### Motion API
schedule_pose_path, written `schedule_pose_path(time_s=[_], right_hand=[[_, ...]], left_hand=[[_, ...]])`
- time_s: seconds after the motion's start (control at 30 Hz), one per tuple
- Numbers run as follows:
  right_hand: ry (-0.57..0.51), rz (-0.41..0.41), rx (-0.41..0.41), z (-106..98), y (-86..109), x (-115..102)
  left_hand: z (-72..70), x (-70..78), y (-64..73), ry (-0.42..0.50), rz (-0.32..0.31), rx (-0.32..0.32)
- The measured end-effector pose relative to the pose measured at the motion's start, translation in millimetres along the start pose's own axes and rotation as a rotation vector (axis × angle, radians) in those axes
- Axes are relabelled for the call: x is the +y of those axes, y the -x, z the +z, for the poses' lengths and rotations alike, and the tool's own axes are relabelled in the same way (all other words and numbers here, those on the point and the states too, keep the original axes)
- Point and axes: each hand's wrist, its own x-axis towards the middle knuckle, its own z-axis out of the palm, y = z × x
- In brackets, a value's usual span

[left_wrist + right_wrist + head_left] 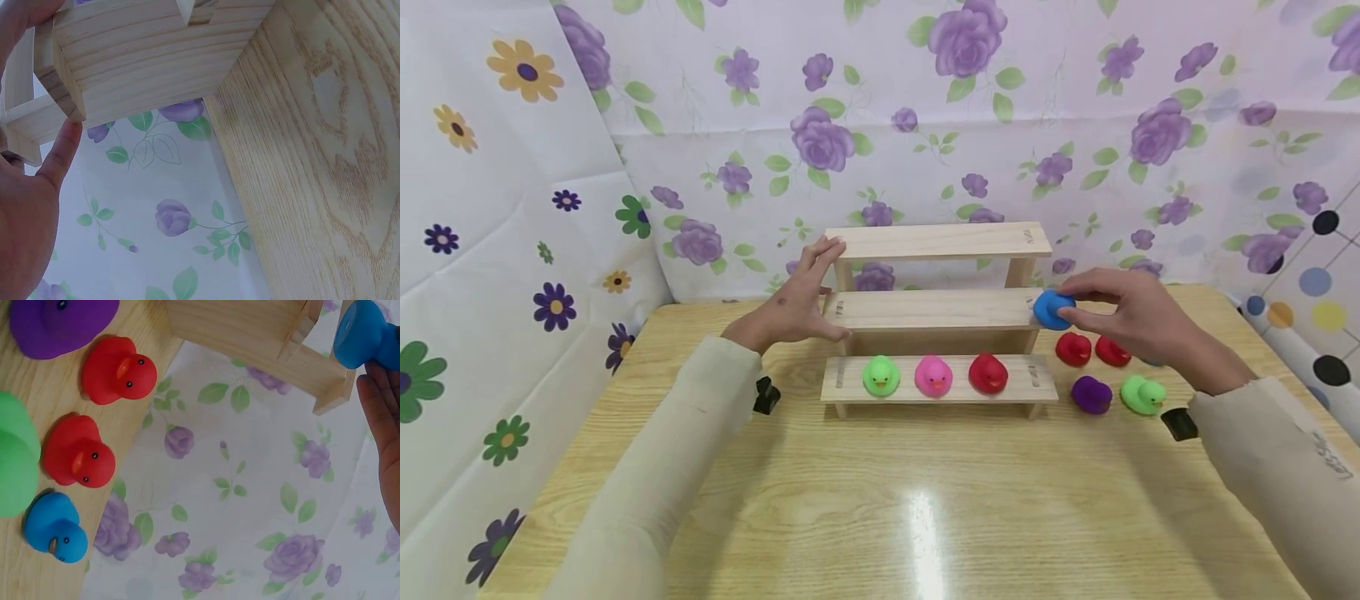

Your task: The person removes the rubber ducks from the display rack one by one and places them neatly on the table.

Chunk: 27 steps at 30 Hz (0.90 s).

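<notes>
The blue rubber duck is pinched between fingers and thumb of the right hand, at the right end of the middle shelf, whose long axis runs leftward. The wooden rack's opposite end is touched by the left hand, fingers spread.

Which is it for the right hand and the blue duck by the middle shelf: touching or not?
Touching. The head view shows the right hand pinching the blue duck between fingers and thumb.
</notes>
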Motion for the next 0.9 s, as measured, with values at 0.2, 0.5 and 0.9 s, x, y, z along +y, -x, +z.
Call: schedule_pose_path(time_s=[0.2, 0.5, 0.9], right_hand=[[0.019, 0.029, 0.026, -4.8, 9.9, 5.8], [0.004, 0.027, 0.083, -12.0, 25.3, 14.9], [0.023, 0.048, 0.107, -17.2, 32.9, 22.6]], left_hand=[[-0.9, 1.7, 0.7, 0.004, -0.011, -0.005], [-0.5, 1.1, 0.4, -0.004, -0.005, -0.002], [-0.7, 0.2, -0.2, 0.004, 0.0, -0.003]])
